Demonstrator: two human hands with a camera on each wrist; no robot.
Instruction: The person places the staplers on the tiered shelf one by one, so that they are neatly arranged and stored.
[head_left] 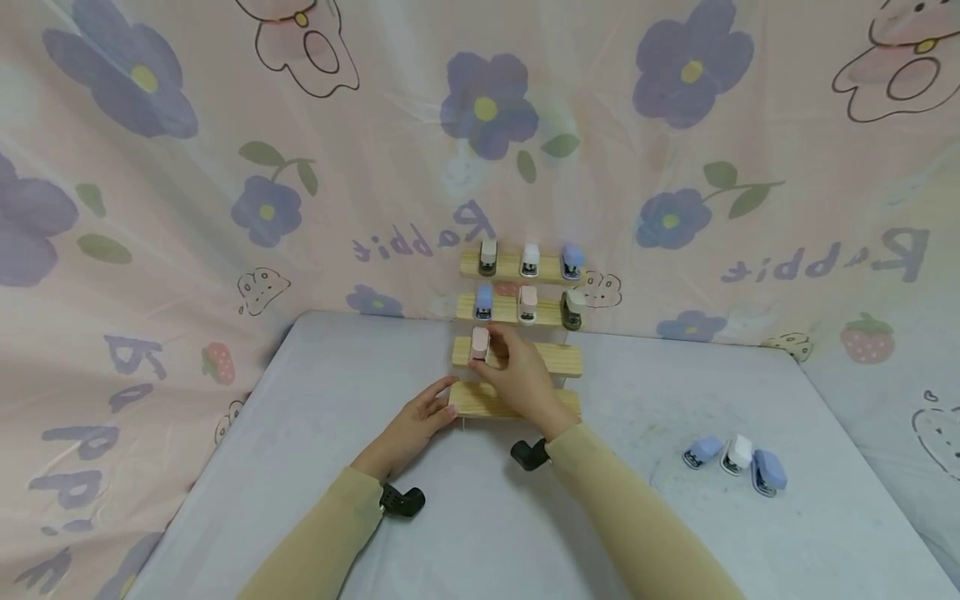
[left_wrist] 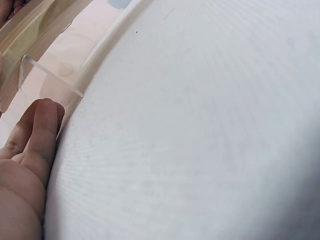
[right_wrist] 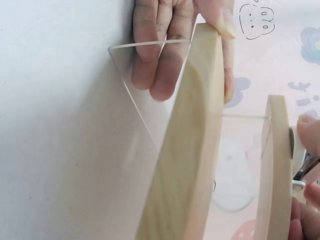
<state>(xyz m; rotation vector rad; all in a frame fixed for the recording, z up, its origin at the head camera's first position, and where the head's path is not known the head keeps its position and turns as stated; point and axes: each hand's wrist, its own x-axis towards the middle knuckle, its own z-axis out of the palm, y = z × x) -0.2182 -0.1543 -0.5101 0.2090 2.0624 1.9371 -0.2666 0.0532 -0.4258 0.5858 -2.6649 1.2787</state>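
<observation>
My right hand (head_left: pixel 521 375) pinches a small pink stapler (head_left: pixel 480 343) between thumb and fingers, at the left end of the second-lowest shelf of a tiered wooden rack (head_left: pixel 558 360). Only part of this stapler (right_wrist: pixel 298 147) shows in the right wrist view, against the shelf's wood. My left hand (head_left: pixel 416 425) grips the left end of the lowest shelf. Its thumb and fingers (right_wrist: pixel 170 75) lie about the wood and the clear side support in the right wrist view. On the upper two shelves stand several small staplers, among them a blue one (head_left: pixel 483 302) and a pink one (head_left: pixel 528 304).
On the white tabletop (head_left: pixel 615 517), to the right, lie a blue stapler (head_left: pixel 702 451), a white stapler (head_left: pixel 738 454) and another blue stapler (head_left: pixel 768 472). A printed curtain (head_left: pixel 405 125) hangs right behind the rack.
</observation>
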